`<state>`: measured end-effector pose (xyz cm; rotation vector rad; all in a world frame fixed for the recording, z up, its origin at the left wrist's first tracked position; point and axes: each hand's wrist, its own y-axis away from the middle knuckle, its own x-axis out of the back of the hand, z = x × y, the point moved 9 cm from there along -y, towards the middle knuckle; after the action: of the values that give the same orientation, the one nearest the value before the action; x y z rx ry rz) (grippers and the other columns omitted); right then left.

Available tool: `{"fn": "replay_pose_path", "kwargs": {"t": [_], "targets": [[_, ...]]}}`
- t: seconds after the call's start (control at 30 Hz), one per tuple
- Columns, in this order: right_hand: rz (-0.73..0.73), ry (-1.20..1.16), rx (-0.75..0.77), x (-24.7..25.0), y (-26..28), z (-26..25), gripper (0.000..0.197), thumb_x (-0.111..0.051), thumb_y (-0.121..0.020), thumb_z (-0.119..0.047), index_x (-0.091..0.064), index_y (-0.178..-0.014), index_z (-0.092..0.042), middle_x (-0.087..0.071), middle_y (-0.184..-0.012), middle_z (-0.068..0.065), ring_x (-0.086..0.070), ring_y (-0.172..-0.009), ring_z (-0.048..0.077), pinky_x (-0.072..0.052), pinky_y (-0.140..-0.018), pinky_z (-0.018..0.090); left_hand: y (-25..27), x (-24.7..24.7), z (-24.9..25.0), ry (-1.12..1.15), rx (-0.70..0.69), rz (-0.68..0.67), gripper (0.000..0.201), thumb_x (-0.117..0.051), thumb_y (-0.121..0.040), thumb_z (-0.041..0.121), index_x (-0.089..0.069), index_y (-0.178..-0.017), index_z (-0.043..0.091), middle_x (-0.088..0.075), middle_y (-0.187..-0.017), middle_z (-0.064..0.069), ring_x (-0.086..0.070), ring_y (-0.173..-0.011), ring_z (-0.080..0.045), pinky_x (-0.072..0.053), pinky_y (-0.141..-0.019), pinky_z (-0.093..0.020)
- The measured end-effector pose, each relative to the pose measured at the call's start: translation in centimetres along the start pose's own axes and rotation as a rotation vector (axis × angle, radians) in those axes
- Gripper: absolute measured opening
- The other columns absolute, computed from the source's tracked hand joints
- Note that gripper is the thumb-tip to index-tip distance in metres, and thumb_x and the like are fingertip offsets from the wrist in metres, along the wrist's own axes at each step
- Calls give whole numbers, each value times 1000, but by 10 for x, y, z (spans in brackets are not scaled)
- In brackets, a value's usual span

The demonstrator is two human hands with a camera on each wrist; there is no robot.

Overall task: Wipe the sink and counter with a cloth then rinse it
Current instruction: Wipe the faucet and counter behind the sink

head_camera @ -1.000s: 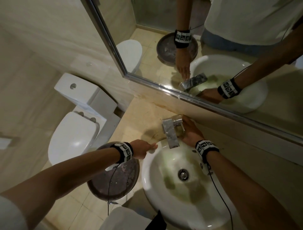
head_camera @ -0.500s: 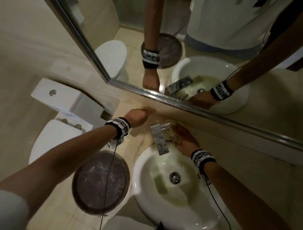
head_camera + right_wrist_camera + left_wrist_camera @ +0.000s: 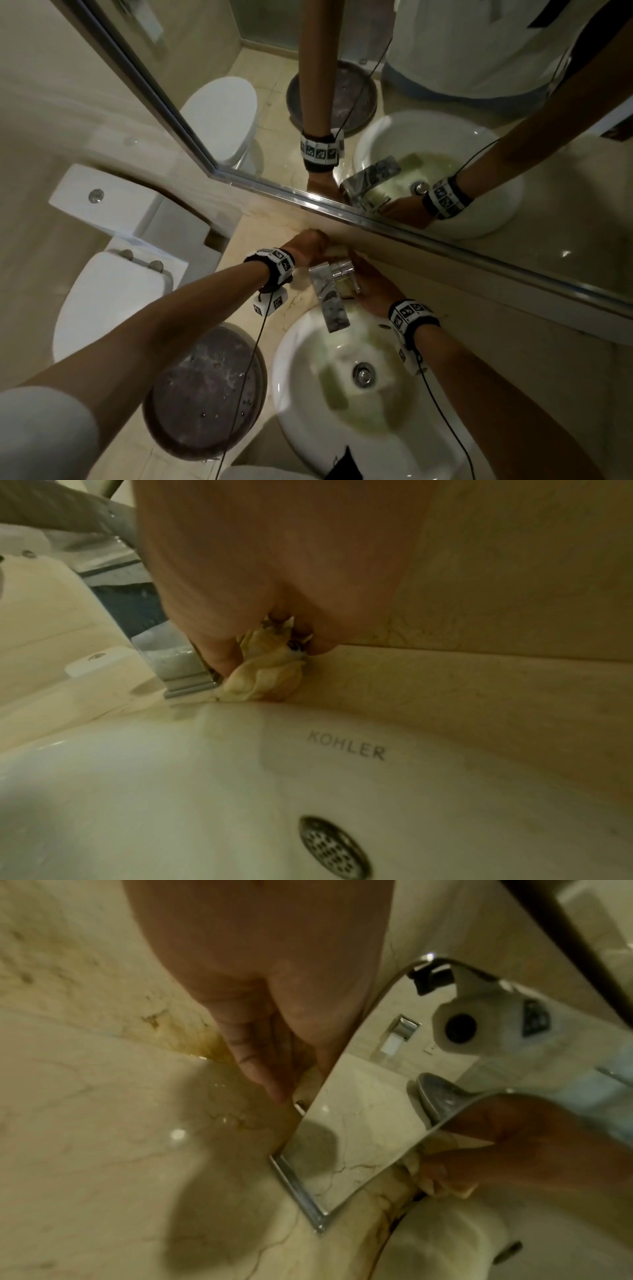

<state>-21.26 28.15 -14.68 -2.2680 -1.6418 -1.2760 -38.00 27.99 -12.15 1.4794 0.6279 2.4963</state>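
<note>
A pale yellow cloth [image 3: 337, 253] lies bunched behind the chrome faucet [image 3: 329, 298], against the backsplash. My right hand [image 3: 375, 291] grips the cloth [image 3: 265, 674] to the right of the faucet base [image 3: 178, 653], just above the rim of the white sink [image 3: 284, 359]. My left hand [image 3: 306, 241] is curled at the cloth's other end, left of the faucet. In the left wrist view its fingers [image 3: 260, 1056] point down behind the faucet's mirror-like side [image 3: 349, 1110]. A brown stain [image 3: 205, 1042] marks the beige stone counter [image 3: 85, 1123] there.
A framed mirror [image 3: 445, 102] hangs right above the backsplash, close over both hands. A white toilet [image 3: 109, 301] stands to the left of the counter. A round dark lidded bin [image 3: 205, 387] sits on the floor beside the sink. The drain [image 3: 334, 848] is in the sink's middle.
My left hand has moved from the sink's left rim up to the backsplash behind the faucet. My right hand has stayed beside the faucet with the cloth.
</note>
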Motion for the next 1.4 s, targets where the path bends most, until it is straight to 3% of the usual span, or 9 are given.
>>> {"fn": "replay_pose_path", "kwargs": {"t": [0.17,0.47,0.7,0.8,0.9,1.03,1.17,1.3,1.4], "targets": [[50,111,17,4,7,2,81,-61,-93,-16,-18,-159,-34,-6,-168,-14,-23,-150,16,-42,-111,35,-3,0,0,1,13,64,30,-73,-86,36,-74,-88,6,-72,-93,-11,-66,-83,-29,-46,-73,-29],[140,12,-51,6,18,-1,84,-60,-93,-17,-15,-156,-48,-13,-166,-15,-22,-150,12,-33,-116,32,8,13,-67,7,232,126,37,-75,-80,26,-69,-116,17,-66,-119,-8,-61,-107,-29,-45,-87,-31],[111,111,-125,2,16,6,74,-54,-96,-17,-20,-158,-38,-6,-168,-12,-17,-152,18,-33,-118,40,39,39,-125,16,450,183,28,-68,-86,23,-70,-110,8,-68,-108,-14,-63,-101,-34,-47,-79,-33],[126,107,-159,1,15,14,69,-51,-99,-20,-21,-158,-38,-5,-168,-12,-19,-152,18,-35,-117,40,52,44,-145,-3,529,194,32,-60,-86,28,-65,-116,18,-66,-115,-11,-63,-103,-31,-53,-83,-37],[154,102,-184,1,16,20,65,-50,-100,-22,-23,-157,-38,-5,-168,-13,-21,-151,17,-37,-115,39,51,48,-108,-46,250,298,46,-59,-85,22,-57,-131,24,-60,-129,-8,-56,-116,-30,-50,-94,-40],[126,116,-221,-5,17,23,64,-47,-101,-24,-21,-159,-35,-7,-168,-9,-20,-151,20,-34,-117,39,50,14,-56,-305,-100,153,67,-67,-84,36,-44,-146,26,-46,-146,-6,-45,-129,-31,-49,-96,-43],[109,116,-208,-10,17,20,66,-46,-100,-22,-19,-159,-34,-10,-168,-4,-19,-152,22,-34,-118,41,48,-5,-40,-461,-125,101,66,-56,-94,16,-29,-154,24,-29,-159,-1,-30,-143,-28,-38,-111,-45],[116,116,-219,-11,18,23,65,-46,-100,-23,-20,-159,-33,-11,-168,-6,-20,-151,20,-32,-118,40,47,1,-31,-404,-146,157,47,-39,-99,25,-41,-147,23,-42,-149,-3,-46,-131,-28,-41,-104,-41],[105,129,-238,-13,15,28,65,-46,-100,-25,-19,-159,-35,-10,-168,-7,-22,-150,20,-34,-117,40,42,3,-30,-393,-121,181,40,-50,-101,26,-45,-140,23,-46,-141,-6,-53,-120,-29,-44,-100,-42]]}}
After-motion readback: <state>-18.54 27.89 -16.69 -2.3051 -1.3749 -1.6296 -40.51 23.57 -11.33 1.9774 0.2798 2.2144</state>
